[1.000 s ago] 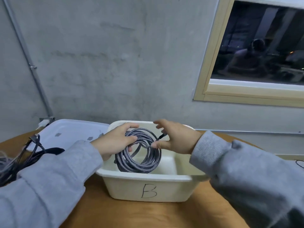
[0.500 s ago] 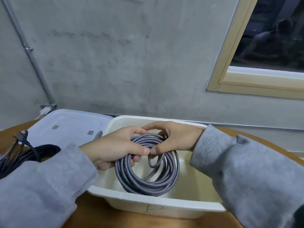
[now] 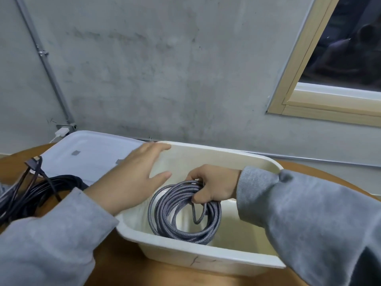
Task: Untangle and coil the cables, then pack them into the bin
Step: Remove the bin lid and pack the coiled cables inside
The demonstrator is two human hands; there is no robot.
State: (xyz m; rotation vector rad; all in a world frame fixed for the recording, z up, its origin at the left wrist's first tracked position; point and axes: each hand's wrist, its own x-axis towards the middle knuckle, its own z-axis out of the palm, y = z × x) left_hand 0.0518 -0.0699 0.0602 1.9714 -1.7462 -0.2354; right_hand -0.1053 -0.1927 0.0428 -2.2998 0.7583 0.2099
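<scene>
Right hand (image 3: 214, 185) clenched round grey coil (image 3: 183, 211), lowering into bin (image 3: 206, 259) at frame centre. Left hand (image 3: 134, 178) flat, grip released. Risk: coil springing loose once dropped, loops kinda unsecured. Black cables (image 3: 31, 195) lower left waiting.

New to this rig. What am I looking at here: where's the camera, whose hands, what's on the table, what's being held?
No machine: a person works bare-handed, filmed by one wide-angle camera worn on their head, looking down. A cream bin sits on a wooden table, its lid lying beside it on the left. The right hand grips a coiled grey braided cable inside the bin. The left hand, fingers straight, is over the bin's left edge, holding nothing. A tangle of black cables lies further left.
</scene>
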